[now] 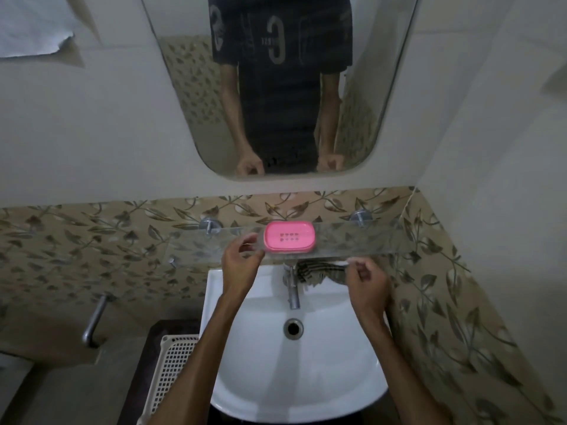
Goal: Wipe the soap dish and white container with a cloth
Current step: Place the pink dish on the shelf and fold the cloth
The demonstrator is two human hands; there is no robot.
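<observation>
A pink soap dish (289,236) with drain holes lies on a glass shelf (352,240) above the sink. My left hand (241,259) is raised just left of the dish, its fingers loosely curved near the dish's left end and holding nothing I can see. My right hand (366,283) is below the shelf's front edge, its fingers pinching a striped dark cloth (319,271) that lies bunched behind the tap. No white container is in view.
A white sink (251,348) with a metal tap (293,289) and drain (293,328) sits below the shelf. A white plastic basket (171,363) stands at lower left, near a metal pipe (95,320). A mirror (276,87) hangs above, with leaf-patterned tiles around.
</observation>
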